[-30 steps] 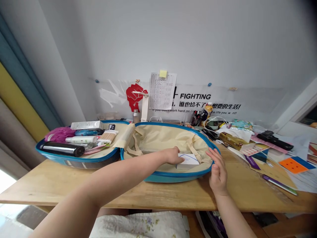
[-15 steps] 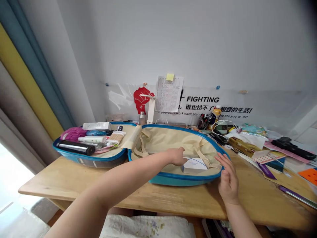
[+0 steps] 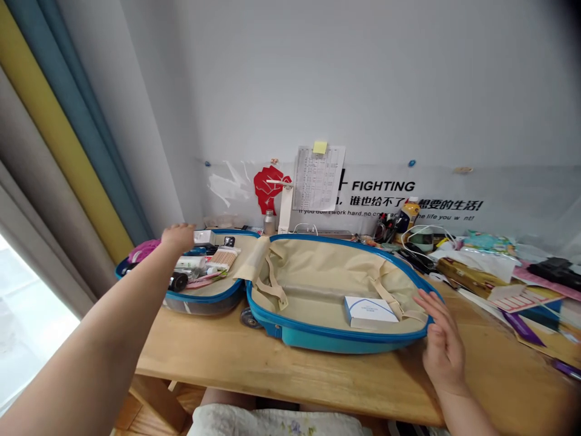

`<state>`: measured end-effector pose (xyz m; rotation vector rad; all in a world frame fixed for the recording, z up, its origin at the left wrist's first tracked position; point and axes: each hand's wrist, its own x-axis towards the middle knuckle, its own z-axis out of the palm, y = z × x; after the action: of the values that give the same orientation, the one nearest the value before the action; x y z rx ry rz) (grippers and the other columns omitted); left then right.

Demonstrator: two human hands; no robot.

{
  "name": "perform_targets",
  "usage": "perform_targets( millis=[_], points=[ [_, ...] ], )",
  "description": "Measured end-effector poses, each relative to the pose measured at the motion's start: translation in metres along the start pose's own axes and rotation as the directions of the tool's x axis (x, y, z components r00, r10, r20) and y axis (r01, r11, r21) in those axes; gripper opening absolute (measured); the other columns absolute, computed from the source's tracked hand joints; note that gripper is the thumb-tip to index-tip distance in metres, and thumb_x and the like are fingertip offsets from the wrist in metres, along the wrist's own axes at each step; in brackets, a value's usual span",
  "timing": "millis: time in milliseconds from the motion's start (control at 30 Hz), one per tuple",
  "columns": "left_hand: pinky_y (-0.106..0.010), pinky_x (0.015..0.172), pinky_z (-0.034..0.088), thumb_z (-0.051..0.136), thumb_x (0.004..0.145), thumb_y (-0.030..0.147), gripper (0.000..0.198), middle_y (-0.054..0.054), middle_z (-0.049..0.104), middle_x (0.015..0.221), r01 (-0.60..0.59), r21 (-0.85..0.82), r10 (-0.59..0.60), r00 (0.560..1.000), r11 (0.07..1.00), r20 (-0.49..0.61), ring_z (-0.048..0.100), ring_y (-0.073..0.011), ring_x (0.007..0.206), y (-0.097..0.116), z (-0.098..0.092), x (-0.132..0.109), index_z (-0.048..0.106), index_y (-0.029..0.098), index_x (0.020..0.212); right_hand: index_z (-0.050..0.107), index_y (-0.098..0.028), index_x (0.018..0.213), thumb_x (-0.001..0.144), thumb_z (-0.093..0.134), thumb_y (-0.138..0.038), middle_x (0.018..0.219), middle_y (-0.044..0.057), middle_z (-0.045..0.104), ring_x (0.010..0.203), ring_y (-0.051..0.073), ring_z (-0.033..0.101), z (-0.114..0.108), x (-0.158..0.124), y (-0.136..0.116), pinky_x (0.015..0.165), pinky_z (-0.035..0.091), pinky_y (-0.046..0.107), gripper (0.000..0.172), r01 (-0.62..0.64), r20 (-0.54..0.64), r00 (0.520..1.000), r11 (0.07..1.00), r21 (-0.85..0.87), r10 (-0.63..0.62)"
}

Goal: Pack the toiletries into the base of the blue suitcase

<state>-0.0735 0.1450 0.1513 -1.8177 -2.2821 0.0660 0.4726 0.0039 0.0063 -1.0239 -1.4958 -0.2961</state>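
A blue suitcase lies open on the wooden table. In its right half a white box rests near the front right, beside beige straps. The left half holds a pink mesh puff, a white box, cotton swabs, a white tube and a black cylinder. My left hand is over the left half, by the white box there; its fingertips are partly hidden and any grip is unclear. My right hand rests against the suitcase's right rim, fingers extended, holding nothing.
Behind the suitcase stand a white lamp, a small bottle and an orange-labelled bottle. Papers, cables, a gold pouch and pens clutter the table's right side. Curtains hang at the left.
My left hand has moved from beside the white box in the right half to over the left half. My right hand stays at the right rim. The view has shifted slightly.
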Motion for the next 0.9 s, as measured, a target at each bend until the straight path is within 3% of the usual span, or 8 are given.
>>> perform_targets(
  millis=[67, 167, 333, 500, 667, 800, 900],
  points=[
    [-0.048, 0.099, 0.041, 0.046, 0.084, 0.023, 0.059, -0.020, 0.047, 0.143, 0.001, 0.033, -0.001, 1.000, 0.999, 0.009, 0.047, -0.0366, 0.128, -0.025, 0.012, 0.003, 0.042, 0.013, 0.142, 0.062, -0.020, 0.114, 0.096, 0.031, -0.044, 0.126, 0.013, 0.061, 0.131, 0.029, 0.047, 0.000, 0.000, 0.001, 0.108, 0.035, 0.058, 0.043, 0.002, 0.003, 1.000, 1.000, 0.000, -0.002],
    [-0.044, 0.100, 0.040, 0.041, 0.088, 0.026, 0.056, -0.015, 0.046, 0.145, -0.075, 0.066, 0.073, 0.997, 0.995, 0.027, 0.047, -0.0319, 0.128, -0.039, 0.024, 0.014, 0.040, 0.019, 0.144, 0.062, -0.020, 0.114, 0.096, 0.032, -0.043, 0.127, 0.013, 0.060, 0.131, 0.030, 0.047, 0.000, -0.001, 0.002, 0.109, 0.035, 0.057, 0.041, 0.008, 0.007, 1.000, 1.000, -0.007, -0.008],
    [-0.039, 0.102, 0.039, 0.050, 0.085, 0.022, 0.058, -0.010, 0.048, 0.144, -0.234, 0.115, 0.229, 0.972, 0.965, 0.057, 0.048, -0.0273, 0.128, -0.023, 0.031, 0.038, 0.042, 0.024, 0.142, 0.061, -0.022, 0.115, 0.096, 0.030, -0.042, 0.128, 0.012, 0.060, 0.130, 0.029, 0.047, 0.001, -0.001, 0.003, 0.109, 0.034, 0.057, 0.042, 0.030, -0.003, 1.000, 0.999, -0.016, -0.030],
    [-0.042, 0.098, 0.043, 0.063, 0.073, 0.019, 0.066, -0.016, 0.059, 0.131, -0.263, 0.136, 0.254, 0.964, 0.955, 0.082, 0.054, -0.0300, 0.122, -0.003, 0.029, 0.055, 0.046, 0.022, 0.137, 0.061, -0.020, 0.114, 0.097, 0.029, -0.042, 0.129, 0.012, 0.059, 0.131, 0.028, 0.047, -0.001, -0.001, 0.004, 0.108, 0.036, 0.055, 0.042, 0.021, 0.010, 1.000, 0.999, -0.030, -0.021],
    [-0.040, 0.088, 0.048, 0.056, 0.079, 0.021, 0.045, -0.020, 0.062, 0.124, -0.236, 0.113, 0.227, 0.970, 0.965, 0.091, 0.061, -0.0313, 0.113, -0.004, 0.026, 0.053, 0.054, 0.015, 0.124, 0.061, -0.020, 0.116, 0.097, 0.029, -0.042, 0.129, 0.013, 0.059, 0.130, 0.029, 0.048, -0.001, 0.000, 0.003, 0.107, 0.037, 0.055, 0.043, 0.033, 0.014, 0.999, 0.999, -0.034, -0.033],
    [-0.037, 0.086, 0.048, 0.048, 0.084, 0.022, 0.045, -0.023, 0.059, 0.127, -0.215, 0.099, 0.209, 0.975, 0.972, 0.069, 0.061, -0.0312, 0.111, -0.011, 0.016, 0.044, 0.048, 0.008, 0.126, 0.061, -0.021, 0.116, 0.096, 0.030, -0.043, 0.127, 0.013, 0.060, 0.129, 0.029, 0.048, -0.001, 0.000, 0.001, 0.107, 0.036, 0.056, 0.043, 0.029, 0.008, 1.000, 0.999, -0.019, -0.029],
    [-0.036, 0.086, 0.048, 0.042, 0.088, 0.030, 0.051, -0.024, 0.056, 0.128, -0.204, 0.083, 0.205, 0.979, 0.975, 0.000, 0.059, -0.0319, 0.113, -0.009, -0.004, 0.038, 0.040, 0.004, 0.131, 0.063, -0.021, 0.114, 0.096, 0.032, -0.046, 0.126, 0.013, 0.061, 0.129, 0.030, 0.048, 0.000, 0.000, 0.001, 0.107, 0.036, 0.056, 0.044, 0.010, -0.003, 1.000, 1.000, -0.013, -0.010]
  ],
)
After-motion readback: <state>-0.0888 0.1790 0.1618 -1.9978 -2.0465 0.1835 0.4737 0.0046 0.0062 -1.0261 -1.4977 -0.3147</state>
